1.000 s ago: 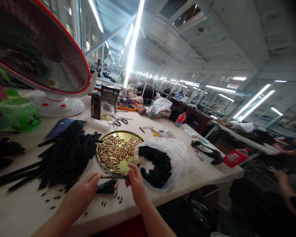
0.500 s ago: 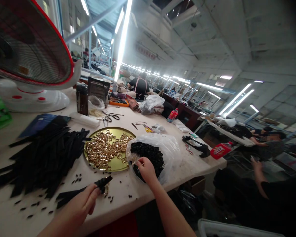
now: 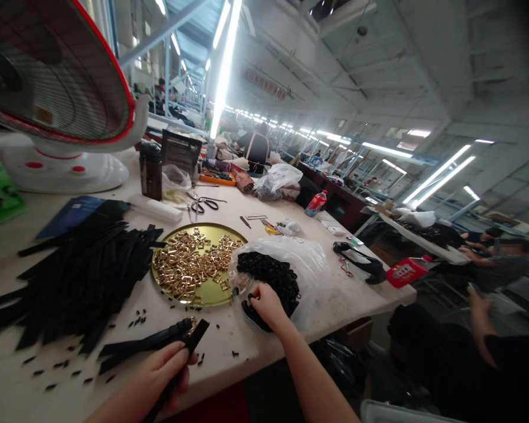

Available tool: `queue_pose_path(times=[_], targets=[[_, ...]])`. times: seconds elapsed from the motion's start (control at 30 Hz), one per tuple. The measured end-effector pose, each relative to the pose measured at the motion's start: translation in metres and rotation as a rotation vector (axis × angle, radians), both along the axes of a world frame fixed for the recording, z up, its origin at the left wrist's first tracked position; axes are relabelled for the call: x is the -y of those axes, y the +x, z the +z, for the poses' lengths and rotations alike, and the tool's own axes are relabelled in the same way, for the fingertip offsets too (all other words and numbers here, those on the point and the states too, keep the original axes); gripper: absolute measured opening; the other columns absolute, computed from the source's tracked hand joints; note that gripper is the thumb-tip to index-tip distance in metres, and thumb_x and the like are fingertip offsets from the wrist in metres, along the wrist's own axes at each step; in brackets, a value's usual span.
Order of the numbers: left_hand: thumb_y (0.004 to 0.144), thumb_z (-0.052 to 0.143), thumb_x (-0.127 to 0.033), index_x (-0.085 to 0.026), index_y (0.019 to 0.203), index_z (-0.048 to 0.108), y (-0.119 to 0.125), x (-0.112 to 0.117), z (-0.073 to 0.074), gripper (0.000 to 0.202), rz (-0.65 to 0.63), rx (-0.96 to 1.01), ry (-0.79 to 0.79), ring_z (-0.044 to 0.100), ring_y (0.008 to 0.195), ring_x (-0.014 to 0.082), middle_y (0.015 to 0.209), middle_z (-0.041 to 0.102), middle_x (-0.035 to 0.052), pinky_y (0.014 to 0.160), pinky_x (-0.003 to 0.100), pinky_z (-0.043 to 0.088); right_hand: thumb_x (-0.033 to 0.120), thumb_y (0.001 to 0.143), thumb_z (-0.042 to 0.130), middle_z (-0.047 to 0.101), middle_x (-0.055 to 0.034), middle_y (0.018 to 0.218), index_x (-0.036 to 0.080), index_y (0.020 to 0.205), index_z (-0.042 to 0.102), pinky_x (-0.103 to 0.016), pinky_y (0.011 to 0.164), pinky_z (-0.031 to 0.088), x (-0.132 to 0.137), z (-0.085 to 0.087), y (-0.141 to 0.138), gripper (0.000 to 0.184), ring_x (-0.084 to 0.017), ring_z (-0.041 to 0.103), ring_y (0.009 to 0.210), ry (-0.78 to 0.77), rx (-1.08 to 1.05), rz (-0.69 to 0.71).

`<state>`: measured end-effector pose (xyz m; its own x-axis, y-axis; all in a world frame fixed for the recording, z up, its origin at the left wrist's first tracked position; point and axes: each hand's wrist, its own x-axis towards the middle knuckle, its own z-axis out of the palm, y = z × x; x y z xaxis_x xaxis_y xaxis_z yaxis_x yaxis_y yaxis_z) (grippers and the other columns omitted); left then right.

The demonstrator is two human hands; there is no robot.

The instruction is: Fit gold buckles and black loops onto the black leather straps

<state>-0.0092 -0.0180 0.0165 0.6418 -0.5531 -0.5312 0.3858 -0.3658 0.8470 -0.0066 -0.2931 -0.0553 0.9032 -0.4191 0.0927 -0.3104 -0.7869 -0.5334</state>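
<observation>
My left hand (image 3: 170, 370) is closed around a black strap (image 3: 197, 335), whose flat end points up and to the right. Beside it on the table lie more black straps (image 3: 145, 341), with a bit of gold metal near their ends. My right hand (image 3: 268, 304) reaches into a clear plastic bag (image 3: 312, 264) of small black loops (image 3: 271, 270). Its thumb and fingers are pinched together at the bag's near left side; what they hold, if anything, I cannot make out. Between the hands and farther back, a round gold tray (image 3: 211, 294) carries many gold buckles (image 3: 180, 264).
A pile of black straps (image 3: 88, 270) covers the left, below a fan (image 3: 62, 170). Scissors (image 3: 203, 202), yellow-handled pliers (image 3: 271, 228) and a red bottle (image 3: 316, 202) lie or stand farther back. A red container (image 3: 408, 271) sits by the right edge. Another person's hand (image 3: 480, 302) shows at right.
My left hand has moved slightly right and nearer, its strap now apart from those on the table. The right hand has shifted slightly right and down at the bag. The view has turned slightly.
</observation>
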Motion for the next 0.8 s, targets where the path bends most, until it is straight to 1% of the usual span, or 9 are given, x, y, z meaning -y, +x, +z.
queue_pose_path(times=[0.1,0.23,0.33,0.4,0.43,0.5,0.57,0.7,0.8], targets=[[0.064,0.049,-0.054,-0.022,0.064,0.053,0.0,0.002,-0.004,0.032,-0.001,-0.025,-0.038,0.047,0.045,0.0116,0.052,0.054,-0.0052,0.046,0.021,0.037,0.008,0.062,0.055,0.054,-0.0009,0.068,0.016,0.062,0.054,-0.025,0.062,0.034,0.004,0.001,0.002,0.008,-0.015,0.048,0.066,0.014,0.025,-0.029],[0.057,0.051,-0.059,-0.021,0.066,0.053,-0.001,0.003,-0.002,0.039,0.018,-0.047,-0.015,0.046,0.042,0.0107,0.052,0.054,-0.0052,0.044,0.021,0.035,0.015,0.068,0.054,0.055,0.0011,0.064,0.016,0.069,0.057,-0.024,0.058,0.036,-0.001,0.006,0.007,0.004,-0.013,0.049,0.061,0.101,0.061,0.02],[0.056,0.05,-0.062,-0.021,0.062,0.051,-0.002,0.003,0.004,0.042,0.03,-0.019,-0.014,0.045,0.042,0.0103,0.052,0.054,-0.0047,0.044,0.021,0.033,0.018,0.072,0.052,0.058,0.0015,0.069,0.017,0.091,0.059,-0.024,0.061,0.039,-0.01,0.008,0.009,0.02,-0.013,0.052,0.063,0.168,0.088,0.091],[0.057,0.049,-0.062,-0.02,0.058,0.049,-0.003,0.004,0.007,0.042,0.035,0.006,-0.027,0.045,0.042,0.01,0.052,0.054,-0.0045,0.044,0.021,0.033,0.014,0.071,0.052,0.06,0.0001,0.076,0.019,0.1,0.059,-0.026,0.068,0.04,-0.015,0.009,0.011,0.03,-0.014,0.054,0.069,0.191,0.105,0.128],[0.057,0.049,-0.062,-0.02,0.056,0.048,-0.003,0.004,0.007,0.042,0.034,0.014,-0.033,0.045,0.042,0.0099,0.051,0.053,-0.0045,0.045,0.021,0.033,0.011,0.07,0.052,0.06,-0.001,0.08,0.02,0.098,0.06,-0.027,0.072,0.04,-0.018,0.008,0.014,0.031,-0.015,0.054,0.073,0.199,0.111,0.141],[0.056,0.049,-0.063,-0.021,0.057,0.048,-0.004,0.005,0.007,0.043,0.034,0.017,-0.038,0.044,0.042,0.0099,0.051,0.053,-0.0047,0.044,0.021,0.033,0.008,0.068,0.053,0.058,-0.0026,0.084,0.02,0.087,0.064,-0.029,0.077,0.038,-0.021,0.005,0.02,0.025,-0.016,0.053,0.079,0.218,0.116,0.155],[0.057,0.049,-0.064,-0.02,0.059,0.049,-0.005,0.003,0.004,0.043,0.028,0.018,-0.046,0.045,0.042,0.0098,0.051,0.053,-0.0049,0.044,0.021,0.033,0.008,0.064,0.056,0.057,-0.0025,0.082,0.019,0.075,0.064,-0.03,0.079,0.037,-0.023,0.002,0.028,0.018,-0.017,0.052,0.079,0.253,0.113,0.157],[0.063,0.048,-0.061,-0.02,0.06,0.049,-0.005,-0.002,-0.005,0.042,0.043,0.027,-0.082,0.045,0.042,0.0086,0.052,0.054,-0.0051,0.044,0.02,0.033,0.007,0.058,0.061,0.053,0.0004,0.071,0.018,0.064,0.059,-0.03,0.076,0.037,-0.024,0.001,0.035,0.013,-0.016,0.05,0.073,0.381,0.11,0.13],[0.059,0.053,-0.062,-0.02,0.064,0.048,-0.001,-0.004,-0.014,0.043,0.059,0.007,-0.104,0.046,0.039,0.0084,0.05,0.054,-0.0057,0.041,0.019,0.031,0.013,0.062,0.059,0.05,0.0015,0.065,0.018,0.065,0.054,-0.029,0.068,0.04,-0.024,0.009,0.028,0.007,-0.015,0.049,0.067,0.535,0.111,0.082]])
